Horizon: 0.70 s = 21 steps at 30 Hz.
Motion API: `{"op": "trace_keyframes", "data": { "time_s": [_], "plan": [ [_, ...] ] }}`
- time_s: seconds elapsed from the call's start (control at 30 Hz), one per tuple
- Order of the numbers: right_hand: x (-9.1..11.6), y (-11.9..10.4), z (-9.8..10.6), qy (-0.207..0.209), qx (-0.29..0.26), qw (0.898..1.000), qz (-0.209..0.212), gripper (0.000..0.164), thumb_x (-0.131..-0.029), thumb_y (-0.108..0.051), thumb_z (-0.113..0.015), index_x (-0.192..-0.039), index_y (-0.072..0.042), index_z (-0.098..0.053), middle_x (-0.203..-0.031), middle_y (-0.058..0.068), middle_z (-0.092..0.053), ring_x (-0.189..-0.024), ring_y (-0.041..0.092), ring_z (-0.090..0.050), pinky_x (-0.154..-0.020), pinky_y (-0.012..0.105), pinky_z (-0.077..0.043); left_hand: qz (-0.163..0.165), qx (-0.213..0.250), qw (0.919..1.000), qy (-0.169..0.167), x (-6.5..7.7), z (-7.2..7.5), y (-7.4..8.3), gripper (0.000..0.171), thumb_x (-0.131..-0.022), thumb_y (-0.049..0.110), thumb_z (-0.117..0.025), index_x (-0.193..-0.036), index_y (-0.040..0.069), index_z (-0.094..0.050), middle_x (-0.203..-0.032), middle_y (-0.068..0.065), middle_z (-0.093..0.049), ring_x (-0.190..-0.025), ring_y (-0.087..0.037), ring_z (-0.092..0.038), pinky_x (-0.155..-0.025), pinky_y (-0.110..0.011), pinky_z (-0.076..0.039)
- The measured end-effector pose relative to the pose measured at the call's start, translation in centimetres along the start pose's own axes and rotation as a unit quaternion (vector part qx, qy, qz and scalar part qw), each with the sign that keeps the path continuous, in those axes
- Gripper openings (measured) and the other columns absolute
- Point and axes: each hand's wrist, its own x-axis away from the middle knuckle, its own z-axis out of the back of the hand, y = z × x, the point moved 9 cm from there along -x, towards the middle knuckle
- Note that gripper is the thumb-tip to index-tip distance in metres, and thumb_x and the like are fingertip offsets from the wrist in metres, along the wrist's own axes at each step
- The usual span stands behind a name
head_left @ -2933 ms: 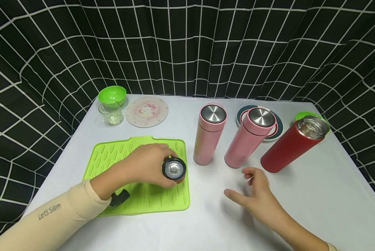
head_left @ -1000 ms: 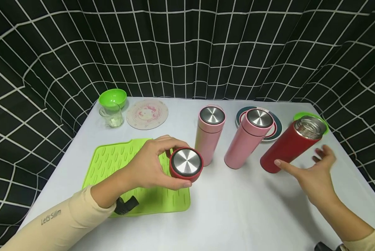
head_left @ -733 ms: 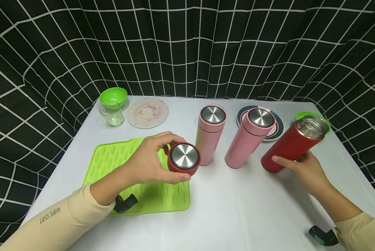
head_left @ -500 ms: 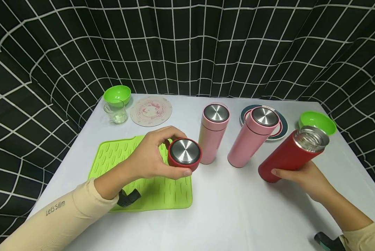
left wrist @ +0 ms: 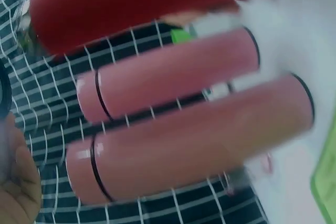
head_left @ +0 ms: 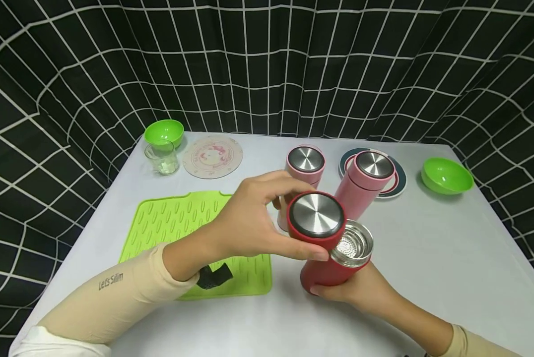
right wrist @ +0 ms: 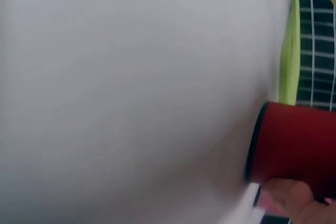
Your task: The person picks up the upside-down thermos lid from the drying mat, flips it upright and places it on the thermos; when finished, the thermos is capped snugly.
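Red flask (head_left: 324, 274) shifted left, now near mat (head_left: 170, 225); my right hand (head_left: 363, 291) clamped round its body. My left hand (head_left: 260, 220) grips red lid (head_left: 317, 216), overlapping mouth (head_left: 354, 245) in head view; contact unclear.

The red lid (head_left: 317, 218) covered part of the red bottle (head_left: 327, 277)'s mouth and, with the left grip (head_left: 258, 218), hid the lower body of the pink bottle (head_left: 306, 161) nearer the counter (head_left: 450, 248)'s left edge. The other pink bottle (head_left: 361, 191)'s base was hidden too, and its top covered part of the plate (head_left: 400, 186) near the far edge. Most of the right grip (head_left: 365, 292)'s fingers were behind the red bottle. The left sleeve (head_left: 119, 297) covered the green mat (head_left: 173, 218)'s near left corner. The counter's near edge was cut off. Lettering on the pale disc (head_left: 213, 156) by the far edge was too small to read. The left wrist view was blurred.
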Motion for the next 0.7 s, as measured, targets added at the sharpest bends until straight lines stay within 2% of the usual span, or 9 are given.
{"op": "trace_keyframes", "data": {
  "time_s": [0.13, 0.3, 0.47, 0.6, 0.7],
  "plan": [
    [-0.8, -0.3, -1.1, -0.007, -0.017, 1.0, 0.002, 0.071, -0.065, -0.012, -0.092, -0.124, -0.024, -0.054, -0.113, -0.004, -0.062, -0.096, 0.019, -0.062, -0.082, 0.029, -0.051, -0.009, -0.026, 0.9996, -0.004, -0.6, -1.6, 0.6, 0.063, -0.053, 0.037, -0.097, -0.106, 0.016, -0.073, -0.09, 0.017, -0.06, -0.079, -0.002, -0.049, -0.065, -0.024, -0.046],
    [-1.0, -0.3, -1.3, -0.002, 0.005, 1.0, -0.003, 0.063, -0.066, -0.016, -0.092, -0.117, -0.025, -0.056, -0.108, -0.007, -0.062, -0.094, 0.016, -0.06, -0.08, 0.029, -0.05, 0.02, -0.091, 0.9954, -0.022, -0.7, -3.2, -0.2, 0.066, -0.053, 0.051, -0.093, -0.109, 0.023, -0.073, -0.087, 0.022, -0.055, -0.079, 0.002, -0.046, -0.064, -0.018, -0.041],
    [-1.0, -0.3, -1.2, 0.004, 0.014, 1.0, 0.0, 0.069, -0.064, -0.018, -0.093, -0.121, -0.025, -0.054, -0.112, -0.009, -0.061, -0.098, 0.016, -0.06, -0.084, 0.028, -0.05, 0.029, -0.117, 0.992, -0.038, -0.8, -4.1, -1.0, 0.067, -0.055, 0.054, -0.091, -0.111, 0.022, -0.073, -0.089, 0.019, -0.054, -0.081, 0.002, -0.044, -0.063, -0.016, -0.042],
    [-1.2, -0.3, -1.3, -0.001, 0.008, 1.0, 0.011, 0.066, -0.064, -0.015, -0.093, -0.117, -0.025, -0.056, -0.108, -0.007, -0.063, -0.093, 0.017, -0.061, -0.081, 0.028, -0.05, 0.033, -0.107, 0.9911, -0.071, -0.8, -4.7, -1.7, 0.065, -0.059, 0.052, -0.09, -0.114, 0.023, -0.071, -0.093, 0.018, -0.055, -0.085, 0.001, -0.046, -0.068, -0.017, -0.045],
    [-1.2, -0.3, -1.5, -0.011, -0.01, 1.0, 0.019, 0.06, -0.064, -0.011, -0.092, -0.112, -0.024, -0.057, -0.103, -0.005, -0.064, -0.088, 0.017, -0.062, -0.078, 0.028, -0.05, 0.033, -0.062, 0.9924, -0.101, -0.7, -5.3, -2.1, 0.07, -0.064, 0.042, -0.089, -0.124, 0.019, -0.063, -0.1, 0.015, -0.055, -0.093, 0.001, -0.048, -0.077, -0.02, -0.047]
  ]
}}
